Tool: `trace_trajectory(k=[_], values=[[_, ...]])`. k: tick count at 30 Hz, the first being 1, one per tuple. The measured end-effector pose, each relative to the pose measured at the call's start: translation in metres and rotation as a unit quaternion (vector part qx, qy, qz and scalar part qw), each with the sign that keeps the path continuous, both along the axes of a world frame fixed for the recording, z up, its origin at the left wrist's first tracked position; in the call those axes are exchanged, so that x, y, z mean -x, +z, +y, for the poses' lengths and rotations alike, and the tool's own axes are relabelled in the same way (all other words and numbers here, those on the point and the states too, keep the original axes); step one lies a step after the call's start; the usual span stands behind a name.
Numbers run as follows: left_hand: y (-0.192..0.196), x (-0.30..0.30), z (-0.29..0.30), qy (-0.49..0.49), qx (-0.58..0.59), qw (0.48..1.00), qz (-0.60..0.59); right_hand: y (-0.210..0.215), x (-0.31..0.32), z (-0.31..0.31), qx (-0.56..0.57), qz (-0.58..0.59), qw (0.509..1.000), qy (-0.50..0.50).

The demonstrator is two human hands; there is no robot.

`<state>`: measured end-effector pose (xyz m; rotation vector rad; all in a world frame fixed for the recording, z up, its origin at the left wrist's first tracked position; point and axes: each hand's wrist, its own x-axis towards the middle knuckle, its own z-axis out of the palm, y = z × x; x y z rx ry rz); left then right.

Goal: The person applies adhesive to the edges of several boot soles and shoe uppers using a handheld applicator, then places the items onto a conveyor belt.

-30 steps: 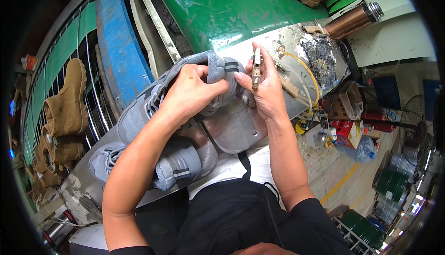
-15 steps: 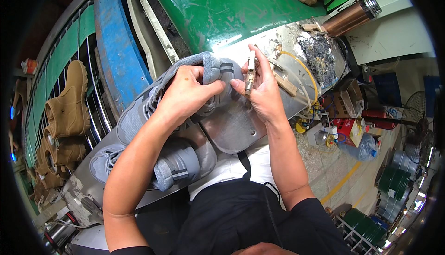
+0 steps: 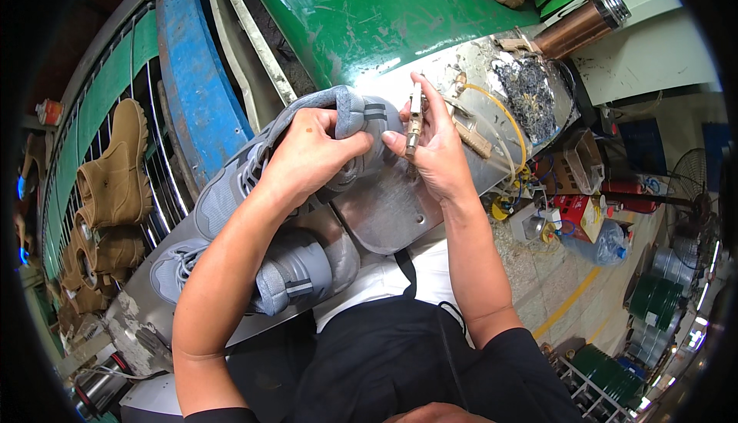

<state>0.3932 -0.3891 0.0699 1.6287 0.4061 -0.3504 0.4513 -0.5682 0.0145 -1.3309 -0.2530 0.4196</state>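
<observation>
My left hand (image 3: 307, 152) is closed on the padded heel collar of a grey lace-up shoe (image 3: 223, 199), thumb outside and fingers inside the opening. Its toe points to the lower left. In my right hand (image 3: 443, 160) is a slim metal nozzle tool (image 3: 415, 119) with a brass-coloured end, beside the shoe's heel; the palm is turned up and the thumb rests near the tool's lower end. A second grey shoe (image 3: 294, 275) lies on the metal bench (image 3: 384, 219), partly hidden behind my left forearm.
Beyond the bench stands a green surface (image 3: 369, 23). A copper-coloured flask (image 3: 576, 29) and a yellow hose (image 3: 503, 104) are at the right. Tan boots (image 3: 115, 169) stand on a wire rack at the left. A plastic bottle (image 3: 603, 245) is on the floor.
</observation>
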Motion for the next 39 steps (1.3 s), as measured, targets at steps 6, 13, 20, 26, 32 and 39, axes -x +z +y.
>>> trace_trajectory(k=[6,13,20,26,32,39], values=[[-0.003,0.004,0.005,-0.007,-0.07,0.997,-0.026,0.006,0.006,0.011,0.012,-0.001,1.0,-0.01],[0.0,0.004,0.003,-0.035,-0.076,0.99,-0.109,0.0,0.008,-0.002,0.011,-0.044,0.999,0.003],[0.053,0.053,0.031,-0.168,-0.274,0.916,-0.241,-0.015,0.026,-0.029,0.099,-0.163,0.981,-0.027],[0.063,0.15,0.213,0.284,-0.663,0.652,-0.232,-0.031,0.027,-0.044,0.061,-0.141,0.987,-0.048],[0.002,0.272,0.271,0.15,-0.81,0.563,0.062,-0.033,0.021,-0.042,0.022,-0.102,0.994,-0.024],[0.012,0.287,0.353,0.235,-0.724,0.649,-0.018,-0.035,0.018,-0.041,0.023,-0.123,0.991,-0.039]])
